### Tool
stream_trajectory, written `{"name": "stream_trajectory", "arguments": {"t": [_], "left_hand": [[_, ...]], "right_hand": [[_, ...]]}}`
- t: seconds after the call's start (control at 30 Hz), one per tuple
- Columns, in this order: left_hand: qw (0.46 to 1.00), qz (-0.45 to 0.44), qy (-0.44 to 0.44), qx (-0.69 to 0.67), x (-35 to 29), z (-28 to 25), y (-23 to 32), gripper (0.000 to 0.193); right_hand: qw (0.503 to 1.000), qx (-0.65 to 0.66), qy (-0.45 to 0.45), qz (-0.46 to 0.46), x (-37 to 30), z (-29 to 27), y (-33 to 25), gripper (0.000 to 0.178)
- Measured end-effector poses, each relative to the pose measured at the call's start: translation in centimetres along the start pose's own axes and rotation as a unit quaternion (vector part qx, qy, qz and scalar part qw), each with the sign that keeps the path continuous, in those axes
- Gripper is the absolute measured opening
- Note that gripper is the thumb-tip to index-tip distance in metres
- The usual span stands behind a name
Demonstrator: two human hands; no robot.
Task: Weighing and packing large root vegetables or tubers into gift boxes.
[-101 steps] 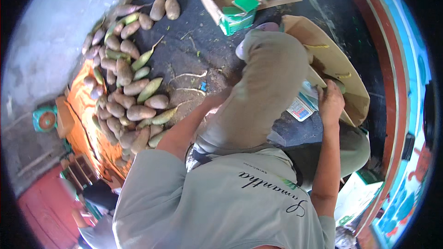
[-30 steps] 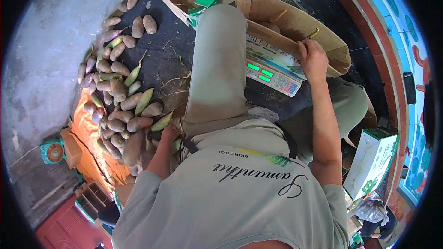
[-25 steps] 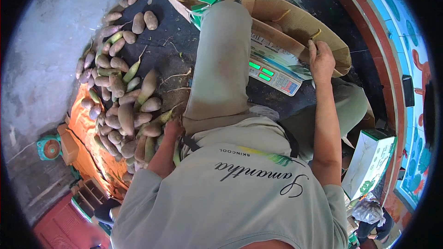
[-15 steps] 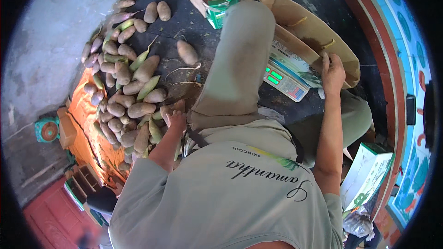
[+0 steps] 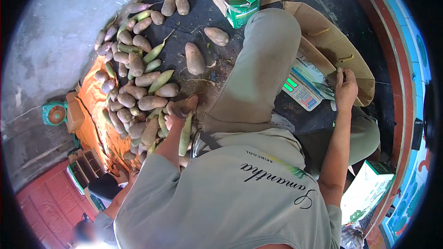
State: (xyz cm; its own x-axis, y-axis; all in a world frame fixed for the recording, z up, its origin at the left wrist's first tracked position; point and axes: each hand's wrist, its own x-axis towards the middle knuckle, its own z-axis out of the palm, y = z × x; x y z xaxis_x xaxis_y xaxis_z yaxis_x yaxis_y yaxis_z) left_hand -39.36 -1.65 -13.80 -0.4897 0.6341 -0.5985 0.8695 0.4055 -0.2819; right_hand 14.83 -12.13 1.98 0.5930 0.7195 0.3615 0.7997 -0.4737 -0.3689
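My left hand is closed round a brown tuber at the near right side of a big heap of oval brown tubers. Long green pieces lie among them. To the right, my right hand pinches the near wall of an open cardboard box. Inside that box lie a couple of thin yellowish scraps. The box appears to rest on a digital scale with a lit green display; its platform is mostly hidden by the box and my leg.
Two loose tubers lie on the dark sheet between heap and my knee. Another open carton stands ahead. A white and green box is at lower right, a small green fan at left. Another person's arm shows at lower left.
The view has shifted left, so things sit further right. My left hand's hold on the tuber shows more plainly. A second loose tuber and another person's arm have come into sight.
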Motion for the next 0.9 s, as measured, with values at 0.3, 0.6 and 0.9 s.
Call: {"name": "stream_trajectory", "arguments": {"t": [0.3, 0.6, 0.9], "left_hand": [[0.813, 0.044, -0.067, -0.577, 2.7, -5.2, 4.0, 0.061], [0.708, 0.407, 0.225, -0.531, -12.1, -24.9, 13.8, 0.072], [0.588, 0.657, -0.044, -0.47, -27.3, -28.9, 25.0, 0.052]], "right_hand": [[0.999, 0.027, 0.007, 0.039, 0.6, -1.0, -1.1, 0.014], [0.992, 0.049, 0.083, 0.08, 1.2, -2.7, -0.7, 0.011], [0.95, 0.154, 0.252, 0.096, 1.5, -6.6, 1.6, 0.01]]}}
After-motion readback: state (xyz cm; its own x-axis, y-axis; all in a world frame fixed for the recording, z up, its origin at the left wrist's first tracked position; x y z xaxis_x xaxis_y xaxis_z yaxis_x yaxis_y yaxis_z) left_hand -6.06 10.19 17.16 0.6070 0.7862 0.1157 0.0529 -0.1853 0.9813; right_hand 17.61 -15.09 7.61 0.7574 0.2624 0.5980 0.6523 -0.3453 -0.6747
